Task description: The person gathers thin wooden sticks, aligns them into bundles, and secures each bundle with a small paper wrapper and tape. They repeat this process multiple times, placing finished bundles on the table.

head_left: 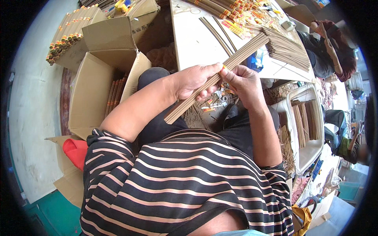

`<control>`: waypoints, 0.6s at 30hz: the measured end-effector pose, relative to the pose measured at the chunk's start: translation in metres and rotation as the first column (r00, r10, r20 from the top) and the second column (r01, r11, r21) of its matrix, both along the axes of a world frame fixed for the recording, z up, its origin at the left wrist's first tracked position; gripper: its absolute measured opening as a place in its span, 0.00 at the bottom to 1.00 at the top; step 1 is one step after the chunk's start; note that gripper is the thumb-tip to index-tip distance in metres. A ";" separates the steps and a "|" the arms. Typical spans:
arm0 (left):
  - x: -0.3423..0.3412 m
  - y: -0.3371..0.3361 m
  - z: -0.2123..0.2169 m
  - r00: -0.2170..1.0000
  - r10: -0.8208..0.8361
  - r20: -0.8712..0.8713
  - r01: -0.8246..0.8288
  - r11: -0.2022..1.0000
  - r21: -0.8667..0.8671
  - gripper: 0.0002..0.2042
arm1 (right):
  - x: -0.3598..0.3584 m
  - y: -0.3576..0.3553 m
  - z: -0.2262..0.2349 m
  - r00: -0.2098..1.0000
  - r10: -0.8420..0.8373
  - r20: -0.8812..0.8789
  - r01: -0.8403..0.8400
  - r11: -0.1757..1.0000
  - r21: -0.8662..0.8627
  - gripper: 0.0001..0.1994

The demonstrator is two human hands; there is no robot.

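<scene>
A bundle of long brown incense sticks [250,48] runs slantwise in front of me, its lower end near my lap and its upper end over the white table [189,43]. My left hand [193,82] wraps round its middle from below. Just up the bundle, my right hand [245,83] grips it with the thumb against the sticks. A small yellow-and-red bit of a band [225,67] shows between my two thumbs; most of it is hidden. Loose incense sticks [289,51] lie fanned on the table beyond, with red-and-yellow paper labels [233,28] close by.
An open cardboard box [87,94] on my left holds several brown bundles. Behind it, banded bundles [71,37] are stacked. To my right, a white plastic chair [318,122] carries more sticks. A blue packet [257,59] lies at the table's near edge. Other people sit far right.
</scene>
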State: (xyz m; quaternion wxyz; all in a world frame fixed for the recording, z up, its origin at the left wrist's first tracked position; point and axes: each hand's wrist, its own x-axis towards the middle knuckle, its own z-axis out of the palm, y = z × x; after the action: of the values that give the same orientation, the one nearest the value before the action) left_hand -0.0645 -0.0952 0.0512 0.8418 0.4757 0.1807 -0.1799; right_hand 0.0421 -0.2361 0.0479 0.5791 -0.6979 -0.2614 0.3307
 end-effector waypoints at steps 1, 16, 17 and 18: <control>-0.003 -0.002 0.000 1.000 0.000 0.008 0.000 1.000 -0.005 0.22 | -0.003 -0.002 0.001 0.999 -0.001 0.034 0.001 1.000 -0.002 0.17; -0.026 -0.018 -0.001 0.999 0.009 0.035 -0.011 0.998 0.067 0.26 | -0.020 -0.012 0.008 0.992 0.085 -0.095 -0.085 0.996 -0.001 0.13; -0.027 -0.019 -0.003 0.999 0.007 0.037 -0.010 0.998 0.064 0.26 | -0.019 -0.013 0.010 0.988 0.103 -0.111 -0.104 0.995 0.000 0.12; -0.027 -0.019 -0.005 0.999 0.018 0.034 -0.019 0.999 0.051 0.26 | -0.018 -0.014 0.012 0.984 0.122 -0.126 -0.123 0.992 0.002 0.11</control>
State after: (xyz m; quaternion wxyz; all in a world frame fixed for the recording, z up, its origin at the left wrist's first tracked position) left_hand -0.0920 -0.1146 0.0463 0.8339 0.4985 0.1755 -0.1593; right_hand 0.0236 -0.2501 0.0595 0.5710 -0.6599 -0.2659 0.4097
